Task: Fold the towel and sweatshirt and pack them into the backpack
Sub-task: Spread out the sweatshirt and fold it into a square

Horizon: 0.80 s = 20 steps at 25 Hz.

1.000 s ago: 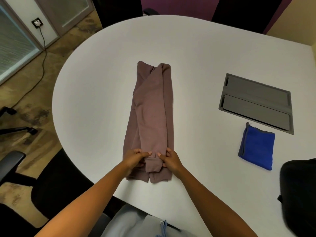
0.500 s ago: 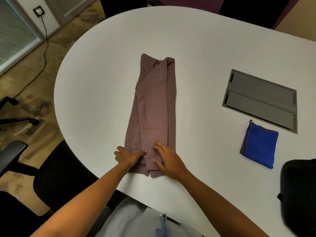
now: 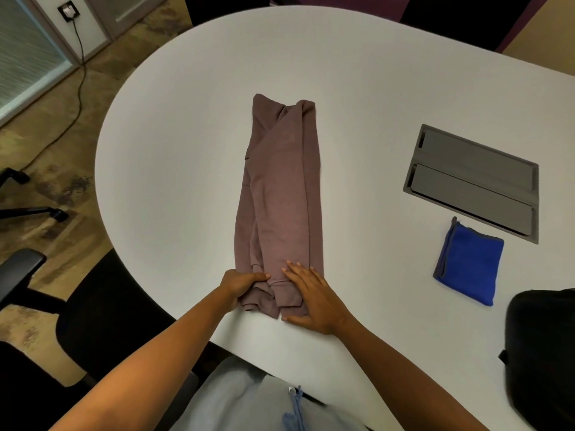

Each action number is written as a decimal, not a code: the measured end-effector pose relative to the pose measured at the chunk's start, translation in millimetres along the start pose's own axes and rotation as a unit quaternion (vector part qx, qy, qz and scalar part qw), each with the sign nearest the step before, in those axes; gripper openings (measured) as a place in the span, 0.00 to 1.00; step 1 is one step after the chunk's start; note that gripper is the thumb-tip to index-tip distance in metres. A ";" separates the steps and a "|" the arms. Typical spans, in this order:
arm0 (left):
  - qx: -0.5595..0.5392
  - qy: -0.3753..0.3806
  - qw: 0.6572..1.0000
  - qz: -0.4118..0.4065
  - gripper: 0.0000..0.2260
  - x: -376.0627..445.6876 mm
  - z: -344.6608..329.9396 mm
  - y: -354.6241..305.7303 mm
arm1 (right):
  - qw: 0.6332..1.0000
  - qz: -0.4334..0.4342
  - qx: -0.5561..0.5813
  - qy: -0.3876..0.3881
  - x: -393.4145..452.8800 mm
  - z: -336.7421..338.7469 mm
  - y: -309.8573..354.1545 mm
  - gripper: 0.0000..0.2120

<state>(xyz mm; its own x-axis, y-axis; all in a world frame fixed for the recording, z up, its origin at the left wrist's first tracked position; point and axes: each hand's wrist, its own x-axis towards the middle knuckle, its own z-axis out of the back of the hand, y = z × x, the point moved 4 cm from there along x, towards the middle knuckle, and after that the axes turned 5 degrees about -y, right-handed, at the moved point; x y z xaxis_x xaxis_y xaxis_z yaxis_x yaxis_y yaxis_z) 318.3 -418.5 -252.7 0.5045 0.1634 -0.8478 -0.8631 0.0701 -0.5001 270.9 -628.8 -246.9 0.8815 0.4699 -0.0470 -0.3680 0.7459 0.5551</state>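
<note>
Pressing down on the near end of a mauve sweatshirt (image 3: 281, 194), folded lengthwise into a long strip at table (image 3: 174, 157) center, running 12 to 6 o'clock. L hand (image 3: 241, 286) at approx. 7 o'clock of the strip, fingers curled round the near-left hem, bunching the fabric w/ thumb on top. R hand (image 3: 314, 298) just beside it at 5 o'clock, lying flat, fingers straight and spread across the cuff end, thumb on the tabletop at the hem edge; nothing gripped. Blue towel (image 3: 468, 262), already folded into a small square, resting at 3 o'clock, well apart from the sweatshirt. Black backpack (image 3: 541, 353) at 4 o'clock by the table edge, partly cut off by the frame; cannot tell if open or zipped. Gray cable hatch (image 3: 473, 181) set into the table at 2 o'clock, just beyond the towel. Black office chair (image 3: 102, 309) at 8 o'clock, close to the table rim.
</note>
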 end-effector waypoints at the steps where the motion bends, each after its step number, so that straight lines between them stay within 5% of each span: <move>1: -0.023 0.016 0.999 0.016 0.28 0.4 -2.6 4.0 | 1.000 0.007 -0.011 0.001 -0.5 1.1 0.6 0.47; 6: -0.045 0.108 0.991 0.068 0.20 -11.4 -32.5 24.9 | 0.994 -0.008 -0.102 0.032 -8.7 -15.7 -3.8 0.52; 11: -0.072 0.167 0.979 0.090 0.13 -23.1 -39.2 38.6 | 0.996 0.002 -0.064 -0.064 -27.2 -9.7 -11.5 0.37; 13: -0.050 0.177 0.979 0.085 0.10 -29.5 -32.9 40.4 | 0.997 0.019 -0.053 -0.048 -35.1 -9.2 -13.1 0.37; 15: 0.049 0.132 0.988 0.059 0.15 -29.8 -23.5 40.2 | 0.998 0.024 -0.055 -0.021 -39.0 -13.4 -11.7 0.39; 17: 0.222 0.008 0.975 -0.006 0.23 -27.6 -10.3 33.3 | 0.999 0.020 -0.049 -0.005 -38.3 -15.3 -9.2 0.38; 20: 0.384 -0.178 0.863 -0.278 0.22 -35.9 -3.0 5.3 | 0.999 0.013 -0.041 0.009 -34.7 -14.3 -8.9 0.37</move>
<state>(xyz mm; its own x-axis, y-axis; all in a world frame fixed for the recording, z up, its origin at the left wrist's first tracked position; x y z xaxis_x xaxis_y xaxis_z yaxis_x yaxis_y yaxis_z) 295.7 -427.0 -225.5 0.9242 0.1767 -0.3386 -0.3196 0.8432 -0.4323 239.3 -645.0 -262.1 0.8659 0.4979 -0.0490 -0.4149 0.7693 0.4858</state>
